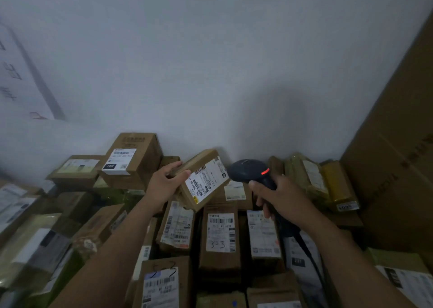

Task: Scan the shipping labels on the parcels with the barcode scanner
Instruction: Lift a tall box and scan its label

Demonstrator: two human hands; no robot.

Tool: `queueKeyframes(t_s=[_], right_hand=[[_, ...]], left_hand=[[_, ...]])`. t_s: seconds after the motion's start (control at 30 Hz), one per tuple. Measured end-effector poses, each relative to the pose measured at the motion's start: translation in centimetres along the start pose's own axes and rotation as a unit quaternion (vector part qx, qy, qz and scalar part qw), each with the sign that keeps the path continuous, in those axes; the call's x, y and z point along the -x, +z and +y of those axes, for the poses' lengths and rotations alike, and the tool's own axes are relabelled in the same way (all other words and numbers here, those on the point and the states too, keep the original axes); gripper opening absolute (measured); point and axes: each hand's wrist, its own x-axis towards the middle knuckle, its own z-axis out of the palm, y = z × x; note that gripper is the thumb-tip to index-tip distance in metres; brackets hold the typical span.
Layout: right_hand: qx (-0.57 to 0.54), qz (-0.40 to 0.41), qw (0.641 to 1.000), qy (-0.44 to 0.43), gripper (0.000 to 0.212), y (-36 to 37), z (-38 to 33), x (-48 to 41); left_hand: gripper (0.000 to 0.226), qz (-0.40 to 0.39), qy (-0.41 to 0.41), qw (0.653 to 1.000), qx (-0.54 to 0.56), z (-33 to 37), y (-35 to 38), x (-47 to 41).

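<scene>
My left hand (165,183) grips the left end of a small brown cardboard parcel (196,164), lifted and tilted above the pile. Its white shipping label (206,179) with barcodes faces up and right. My right hand (278,197) holds the handle of a black barcode scanner (251,170). The scanner's head sits just right of the label and points at it, with a red light lit on top. A black cable (309,251) runs down from the handle past my right forearm.
Several labelled cardboard parcels (220,232) lie packed together below my arms. More boxes (131,160) are stacked against the white wall at the back left. Yellow-taped parcels (311,179) sit at the right, beside a tall cardboard carton (403,148).
</scene>
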Motion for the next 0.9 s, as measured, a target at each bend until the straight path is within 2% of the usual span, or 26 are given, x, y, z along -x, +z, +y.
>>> queueKeyframes(t_s=[0.1,0.23,0.33,0.4,0.5,0.57,0.7,0.77,0.9], right_hand=[[-0.049,0.039,0.998,0.02,0.034,-0.7,0.8,-1.4],[-0.098,0.091,0.99,0.047,0.038,-1.2,2.4,-3.5],[-0.115,0.112,0.986,0.053,0.041,-1.6,3.5,-4.9],[-0.121,0.12,0.984,0.056,0.042,-1.9,4.2,-5.9],[-0.13,0.121,0.982,0.07,0.042,-2.3,5.1,-7.3],[-0.133,0.113,0.982,0.074,0.039,-2.3,5.6,-7.9],[-0.138,0.09,0.983,0.074,0.036,-1.9,6.5,-8.5],[-0.132,0.088,0.985,0.072,0.035,-1.7,6.9,-8.6],[-0.138,0.084,0.984,0.072,0.041,-0.8,7.0,-8.6]], left_hand=[[0.048,0.017,-0.035,0.998,0.049,0.5,2.7,-1.0],[0.055,-0.002,-0.121,0.986,0.119,0.0,7.6,-3.3],[0.048,-0.035,-0.148,0.982,0.109,-0.5,11.0,-4.9],[0.055,-0.046,-0.171,0.98,0.086,-0.9,12.9,-6.1],[0.079,-0.042,-0.204,0.977,0.046,-2.7,14.8,-8.2],[0.068,-0.04,-0.222,0.974,0.013,-2.9,15.6,-8.6],[0.043,-0.09,-0.188,0.971,-0.116,-3.4,16.4,-8.5],[0.04,-0.118,-0.162,0.966,-0.163,-3.9,16.7,-8.6],[0.037,-0.116,-0.104,0.957,-0.243,-3.9,15.8,-8.4]])
